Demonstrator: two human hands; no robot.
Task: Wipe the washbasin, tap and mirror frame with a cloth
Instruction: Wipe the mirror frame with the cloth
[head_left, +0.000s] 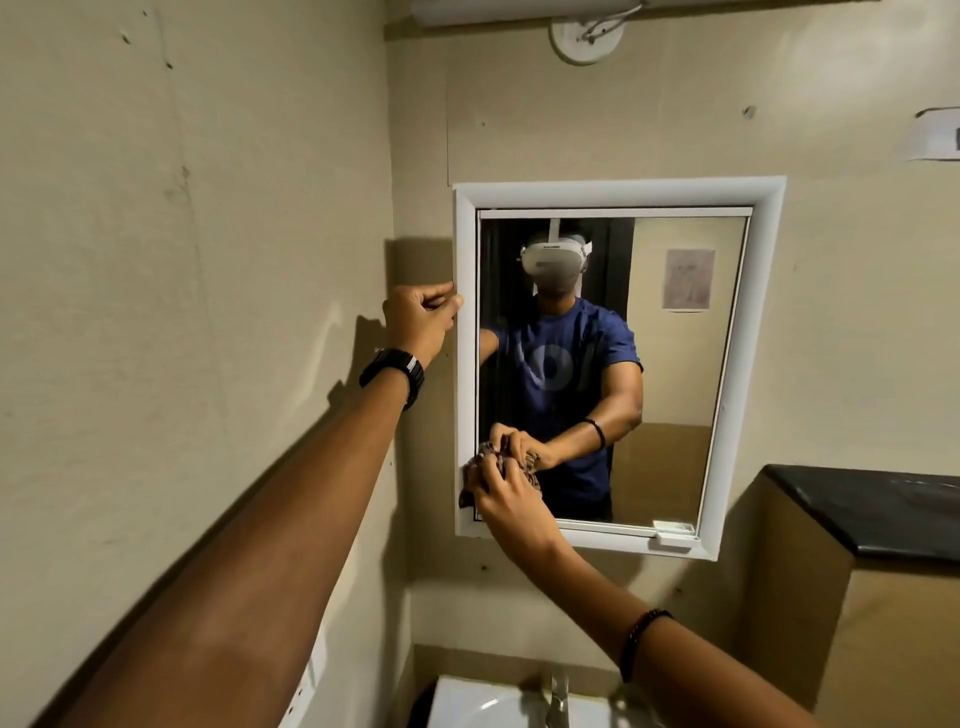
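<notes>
cloth (475, 475) bunched under right hand (511, 499) | pressed on mirror frame (618, 193) lower-left

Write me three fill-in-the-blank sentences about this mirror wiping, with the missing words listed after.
The right hand presses a ___ against the lower left of the mirror frame.
The left hand grips the frame's ___ edge.
Lower down, the tap stands at the white ___.
Missing words: cloth; left; washbasin.
</notes>
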